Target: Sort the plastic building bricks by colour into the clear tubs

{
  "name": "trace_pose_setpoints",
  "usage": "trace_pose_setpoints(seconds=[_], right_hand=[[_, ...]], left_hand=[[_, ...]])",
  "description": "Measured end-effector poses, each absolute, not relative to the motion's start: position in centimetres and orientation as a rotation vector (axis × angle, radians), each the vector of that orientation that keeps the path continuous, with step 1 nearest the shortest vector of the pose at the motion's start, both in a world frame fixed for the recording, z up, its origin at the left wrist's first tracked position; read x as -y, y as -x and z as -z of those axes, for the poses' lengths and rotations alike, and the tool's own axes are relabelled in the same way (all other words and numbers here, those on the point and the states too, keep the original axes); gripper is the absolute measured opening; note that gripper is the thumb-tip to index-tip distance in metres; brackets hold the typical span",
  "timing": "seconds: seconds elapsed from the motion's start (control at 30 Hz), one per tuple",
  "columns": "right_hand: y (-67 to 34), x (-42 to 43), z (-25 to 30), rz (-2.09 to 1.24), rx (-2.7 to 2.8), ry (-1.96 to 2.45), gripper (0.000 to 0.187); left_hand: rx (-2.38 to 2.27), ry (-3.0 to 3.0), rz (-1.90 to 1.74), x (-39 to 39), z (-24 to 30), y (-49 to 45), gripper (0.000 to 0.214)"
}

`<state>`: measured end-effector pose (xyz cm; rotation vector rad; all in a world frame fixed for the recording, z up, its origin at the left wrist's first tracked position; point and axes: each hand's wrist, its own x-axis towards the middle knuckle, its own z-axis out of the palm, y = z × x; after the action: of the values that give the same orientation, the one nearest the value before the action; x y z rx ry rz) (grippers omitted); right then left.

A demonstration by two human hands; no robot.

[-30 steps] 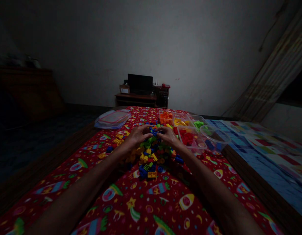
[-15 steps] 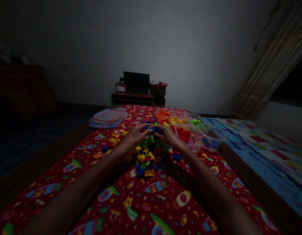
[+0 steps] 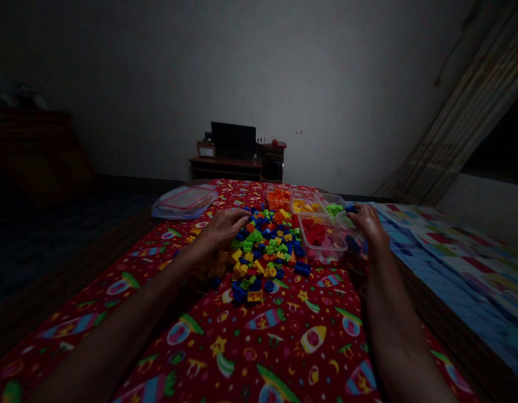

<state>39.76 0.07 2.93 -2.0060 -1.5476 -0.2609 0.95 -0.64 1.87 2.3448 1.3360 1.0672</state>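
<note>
A loose pile of toy building bricks [image 3: 265,240] in blue, green, yellow, orange and red spreads over the red patterned cloth [image 3: 279,341]. My left hand [image 3: 225,225] is at the pile's left side, thumb and fingertips drawn together; whatever they may hold is hidden. To the right, my right hand [image 3: 368,221] pinches a blue brick [image 3: 351,209] over the round clear tub [image 3: 346,220]. Blue bricks [image 3: 354,244] show inside that tub, partly covered by the hand.
A clear divided box [image 3: 325,246] next to the pile has orange, yellow, green and red bricks in separate compartments. Stacked clear lids [image 3: 185,201] lie at the far left. Beyond the table's right edge is a bed [image 3: 443,240]; a monitor [image 3: 233,140] stands at the back.
My right hand has moved right from the pile to the round tub, carrying a blue brick. My left hand has shifted slightly left, and more of the pile shows between them.
</note>
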Motion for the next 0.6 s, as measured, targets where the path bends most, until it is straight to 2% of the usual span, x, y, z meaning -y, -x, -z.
trace_pose_setpoints(seconds=[0.1, 0.27, 0.47, 0.6], right_hand=[[-39.4, 0.6, -3.1, 0.157, 1.525, 2.147, 0.034], [-36.2, 0.3, -4.7, 0.272, 1.597, 1.921, 0.032], [-31.5, 0.6, -5.8, 0.237, 1.745, 1.628, 0.026], [-29.5, 1.2, -6.0, 0.245, 1.810, 1.576, 0.025]], left_hand=[[-1.337, -2.437, -1.015, 0.4, -1.8, -0.6, 0.031], [-1.236, -2.496, -0.958, 0.4, -1.8, -0.9, 0.028], [-0.701, -2.828, -0.847, 5.3, 0.1, -6.4, 0.031], [-0.304, -3.160, -0.549, 9.0, 2.7, -10.4, 0.029]])
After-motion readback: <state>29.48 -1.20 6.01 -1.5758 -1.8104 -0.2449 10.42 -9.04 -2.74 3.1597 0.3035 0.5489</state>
